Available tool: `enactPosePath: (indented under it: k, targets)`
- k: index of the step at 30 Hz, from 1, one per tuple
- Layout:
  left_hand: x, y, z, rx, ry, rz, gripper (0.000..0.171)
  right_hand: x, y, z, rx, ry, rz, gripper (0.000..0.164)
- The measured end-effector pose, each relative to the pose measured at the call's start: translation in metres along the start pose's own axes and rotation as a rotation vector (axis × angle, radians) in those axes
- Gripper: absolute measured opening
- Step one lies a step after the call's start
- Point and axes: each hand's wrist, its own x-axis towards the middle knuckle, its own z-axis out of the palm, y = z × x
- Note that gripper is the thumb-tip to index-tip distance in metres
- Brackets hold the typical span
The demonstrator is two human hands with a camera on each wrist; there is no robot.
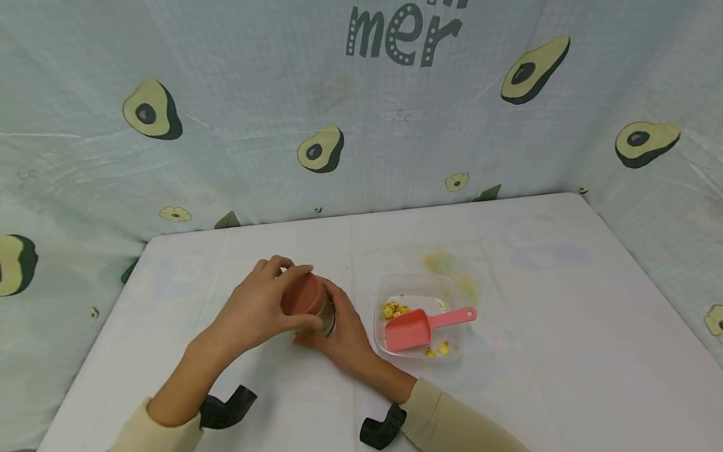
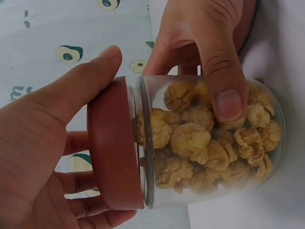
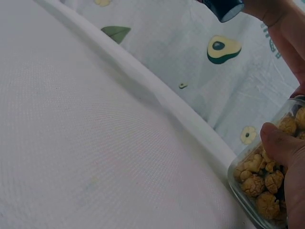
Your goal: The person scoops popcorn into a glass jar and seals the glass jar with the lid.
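A glass jar (image 2: 209, 143) full of popcorn (image 2: 190, 138) stands on the table, with a reddish-brown lid (image 1: 304, 294) at its mouth. My left hand (image 1: 257, 307) grips this lid from above, thumb on one side and fingers on the other. In the left wrist view a narrow band of glass shows between lid and jar collar; whether the lid is fully seated I cannot tell. Around the jar's body my right hand (image 1: 344, 333) is wrapped, its thumb (image 3: 281, 143) pressed against the glass in the right wrist view.
Right of the hands sits a clear plastic container (image 1: 380, 314) with a few popcorn pieces (image 1: 395, 310). A pink scoop (image 1: 409, 329) lies in it, handle over the right rim. White cloth (image 1: 565, 351) covers the table; an avocado-print curtain (image 1: 237, 125) hangs behind.
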Motion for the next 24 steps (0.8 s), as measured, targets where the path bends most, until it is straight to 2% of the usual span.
enactPosePath:
  k: [5,8,10,12,16,19,24]
  targets:
    - [-0.003,-0.002,0.0,-0.039,-0.02,0.088,0.07,-0.001,0.0,0.0,-0.009,-0.002,0.019,0.089]
    - [-0.004,-0.003,-0.002,-0.075,-0.059,0.148,0.067,-0.001,0.001,0.0,-0.025,-0.001,0.023,0.089]
    - [-0.004,-0.004,-0.004,-0.097,-0.093,0.168,0.065,-0.001,0.001,0.0,-0.023,0.001,0.02,0.089]
    - [-0.004,-0.004,-0.005,-0.119,-0.123,0.186,0.065,-0.002,-0.008,-0.003,-0.008,0.004,0.012,0.087]
    - [-0.003,-0.004,-0.005,-0.135,-0.136,0.232,0.066,-0.002,-0.007,-0.004,-0.004,0.004,0.001,0.086]
    - [-0.002,-0.004,-0.004,-0.124,-0.093,0.202,0.067,-0.001,0.002,-0.001,-0.015,0.002,0.013,0.088]
    - [-0.002,-0.003,-0.004,-0.049,-0.02,0.041,0.077,-0.001,-0.012,-0.005,0.016,0.001,0.011,0.086]
